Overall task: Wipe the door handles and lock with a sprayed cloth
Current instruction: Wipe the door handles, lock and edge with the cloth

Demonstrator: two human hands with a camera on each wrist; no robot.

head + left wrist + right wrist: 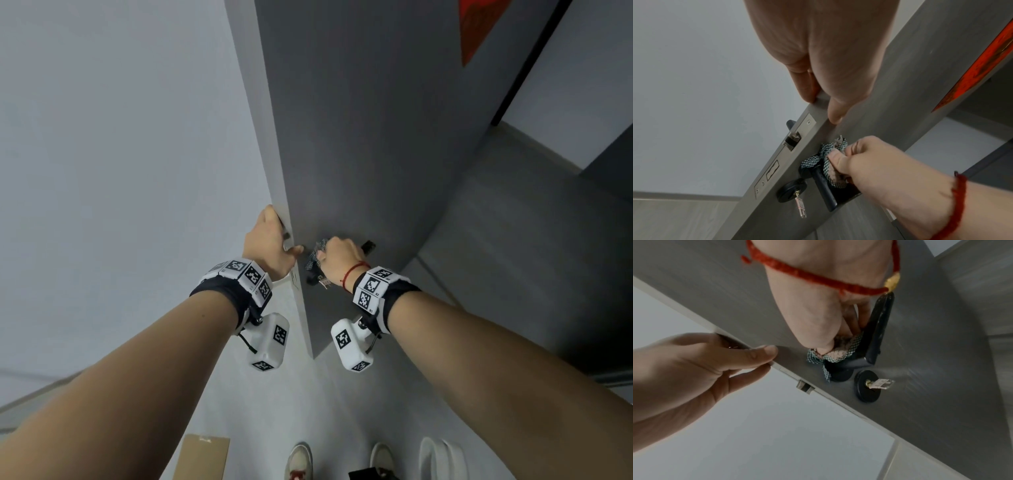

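Head view first: nearest the camera are the two bare forearms, each with a marker-covered band and a white camera block at the wrist. The left hand [272, 241] sits at about ten o'clock from the right hand [342, 255], clasping the free edge of the grey door [359, 137], thumb on the near face, fingers round the far side. The right hand is closed round a checked cloth [317, 257] on the black door handle [368, 246], whose tip shows at three o'clock of the knuckles. At six o'clock, on the floor, are two shoes [301, 459] and a piece of cardboard [202, 457].

Left wrist view: the left hand [828, 56] fills twelve o'clock, thumb and fingers clamped on the door edge just above the metal lock plate [785, 146] with its latch [793, 139]. At five o'clock of the latch, the right hand [869, 162] pinches the bunched cloth [830, 155] against the handle [824, 186] near its round base. The black lock [791, 191] sits at seven o'clock of the handle, a key [800, 207] hanging from it.

Right wrist view: the right hand [822, 308] comes down from twelve o'clock, a red string bracelet [818, 279] round the wrist, fingers curled tight on the cloth [838, 353] and pressing it to the handle [877, 331]. The lock [865, 389] with its key [881, 383] lies at five o'clock, just beside the handle base. The left hand [694, 369], at nine o'clock, grips the door edge.
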